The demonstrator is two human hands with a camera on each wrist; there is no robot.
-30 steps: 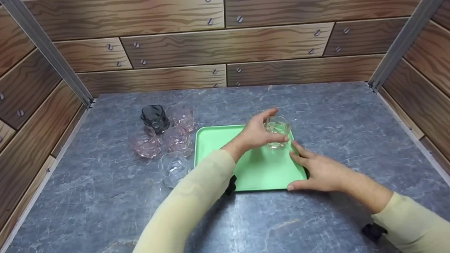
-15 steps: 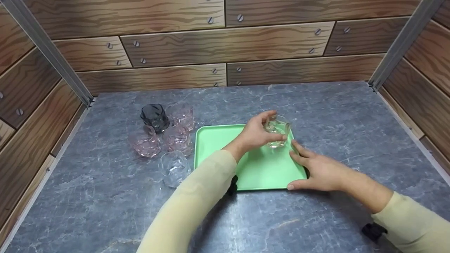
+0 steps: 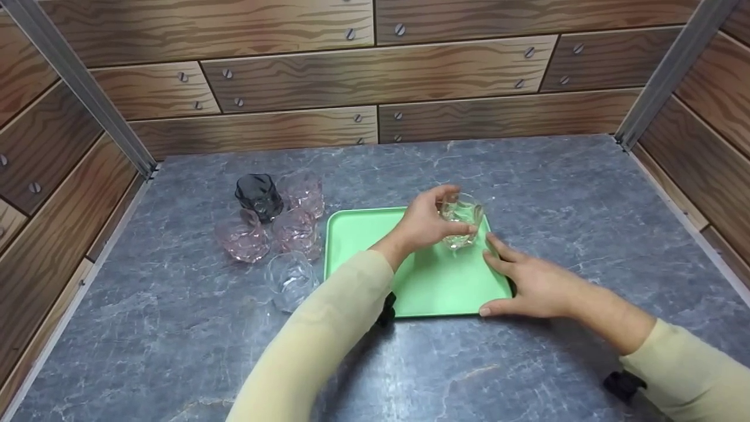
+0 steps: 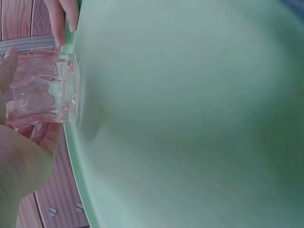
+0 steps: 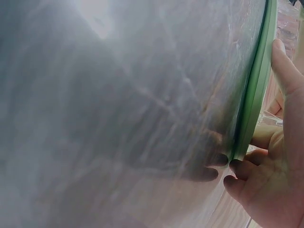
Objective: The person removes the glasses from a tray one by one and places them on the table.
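A clear faceted glass (image 3: 463, 220) stands upright at the far right corner of a green tray (image 3: 433, 281). My left hand (image 3: 430, 223) grips it from the left, thumb behind and fingers in front. In the left wrist view the glass (image 4: 40, 90) sits at the tray's rim (image 4: 76, 142) against my left palm (image 4: 23, 166). My right hand (image 3: 527, 281) holds the tray's right edge, with one finger along the rim and the thumb at the near corner. In the right wrist view, curled fingers of my right hand (image 5: 270, 190) meet the green rim (image 5: 256, 90).
Left of the tray stand a dark glass (image 3: 259, 197), three pink glasses (image 3: 302, 193) (image 3: 241, 237) (image 3: 296, 231) and another clear glass (image 3: 288, 280), close together. The grey marbled table (image 3: 556, 176) is walled by wood-pattern panels (image 3: 375, 76) on three sides.
My left hand's thumb has shifted slightly on the glass, which stays at the tray's far right corner. The right hand and the tray have not moved.
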